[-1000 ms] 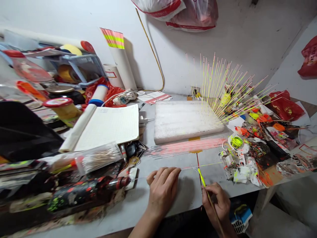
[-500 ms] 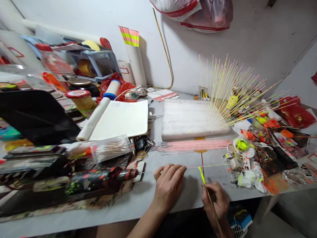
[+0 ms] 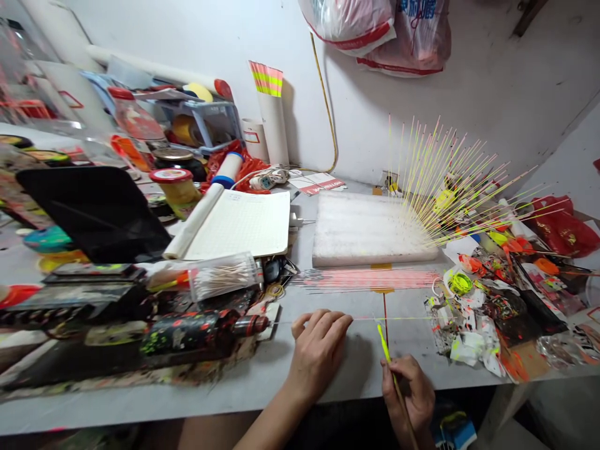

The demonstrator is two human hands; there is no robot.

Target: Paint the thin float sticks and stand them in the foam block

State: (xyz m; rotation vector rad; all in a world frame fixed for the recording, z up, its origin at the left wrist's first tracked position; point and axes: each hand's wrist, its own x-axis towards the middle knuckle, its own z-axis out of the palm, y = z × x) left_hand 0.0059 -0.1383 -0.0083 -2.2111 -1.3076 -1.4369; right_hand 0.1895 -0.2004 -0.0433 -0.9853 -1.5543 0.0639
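Observation:
My right hand (image 3: 409, 390) pinches a slim paintbrush (image 3: 398, 384) whose tip is coated bright yellow. That tip is up against or very close to a thin rod (image 3: 360, 319), pinkish near my left hand and yellow-green farther right. My left hand (image 3: 321, 344) is curled over the same rod, its fingertips hidden beneath the knuckles. To the left, the rod runs into the nose of a paint-spattered motor-like tool (image 3: 201, 334) lying on the table. Behind my hands lies a row of thin pink rods with dark ends (image 3: 365, 279).
A white foam block (image 3: 360, 231) bears a fan of upright yellow-and-pink rods (image 3: 431, 169). Paint-stained scraps (image 3: 478, 325) crowd the right side. An open notebook (image 3: 248, 225), a bag of cotton swabs (image 3: 225, 278), a dark panel (image 3: 94, 212) and jars fill the left.
The camera view has shifted, so the scene sits slightly farther right. Both hands keep nearly the same pose, and the brush tip stays at the rod, slightly lower in view.

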